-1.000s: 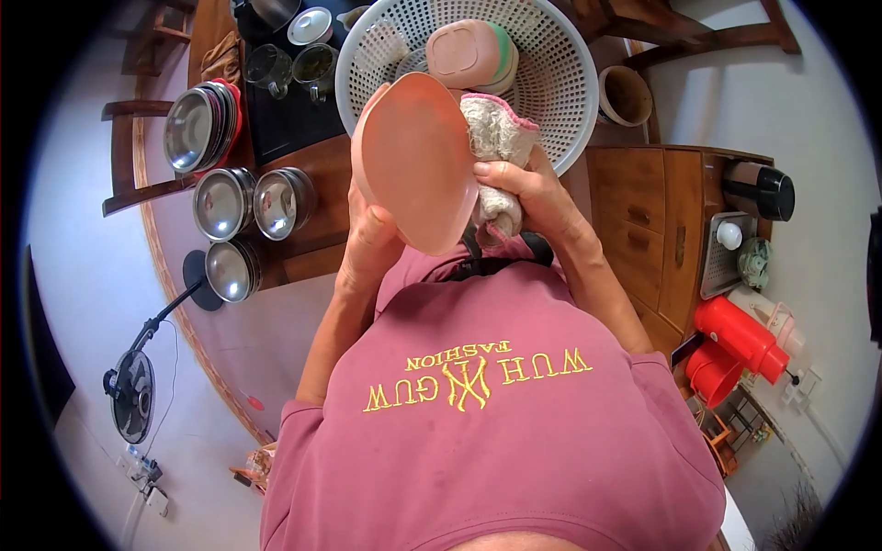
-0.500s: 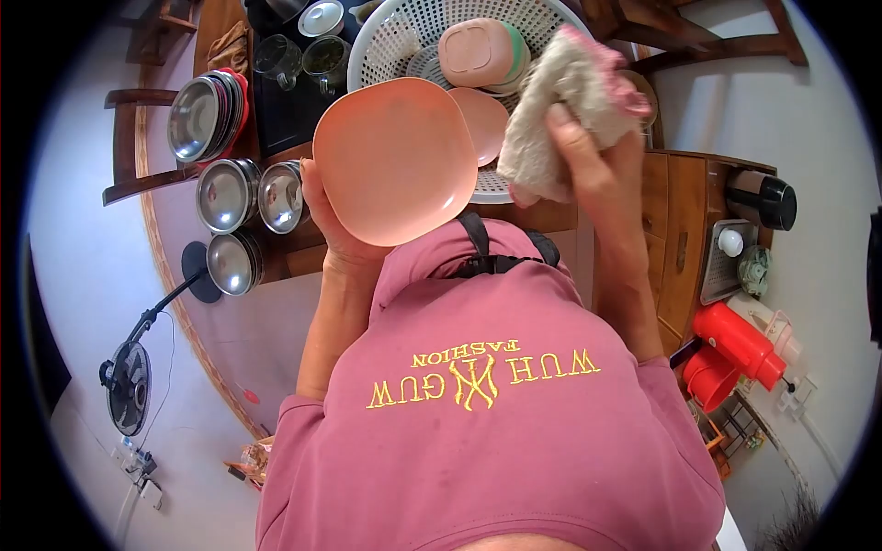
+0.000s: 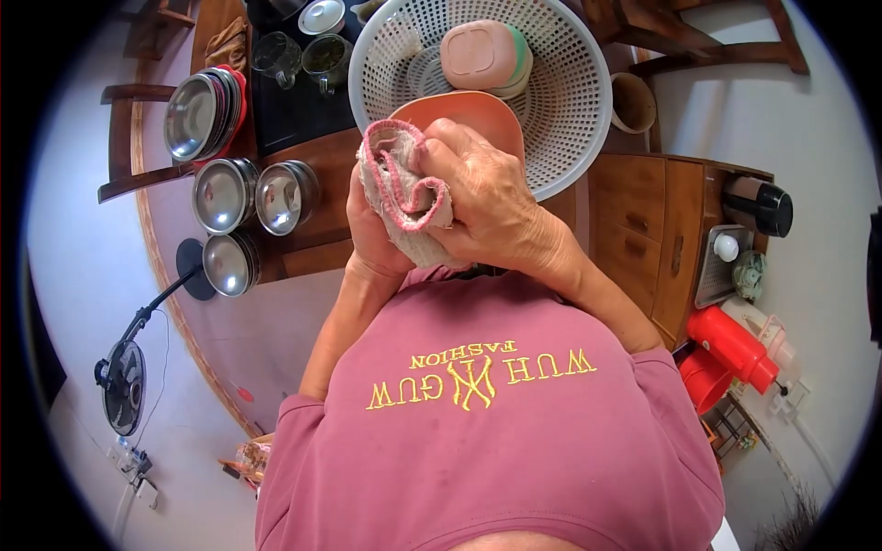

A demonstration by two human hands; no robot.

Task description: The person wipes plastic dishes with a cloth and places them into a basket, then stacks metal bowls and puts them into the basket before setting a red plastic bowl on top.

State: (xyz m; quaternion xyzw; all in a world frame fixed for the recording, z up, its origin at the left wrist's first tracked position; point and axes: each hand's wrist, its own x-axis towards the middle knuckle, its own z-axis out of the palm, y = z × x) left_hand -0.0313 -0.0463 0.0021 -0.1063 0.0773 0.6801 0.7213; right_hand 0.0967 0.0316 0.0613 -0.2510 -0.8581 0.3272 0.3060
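A salmon-pink dish (image 3: 469,112) is held in front of my chest, at the near side of the white perforated basket (image 3: 599,110). My left hand (image 3: 372,230) grips its left side, partly hidden by a cloth. Wrapped round the beige cloth with pink edging (image 3: 409,197), my right hand (image 3: 487,188) presses it over the near part of the dish. The cloth and my right hand cover much of the dish. Inside the basket lies a pink container (image 3: 480,55) on top of green and pale ones.
Stacks of steel bowls (image 3: 220,196) stand on the table's left part. Glass mugs (image 3: 326,60) and a lidded white cup (image 3: 322,16) are on a black tray. A wooden cabinet (image 3: 634,216) and red thermos (image 3: 730,344) are at the right, a fan (image 3: 122,387) at the left.
Since half a second ago, my right hand has brought the cloth left and down onto the dish. The dish has tilted and now shows mainly its far edge.
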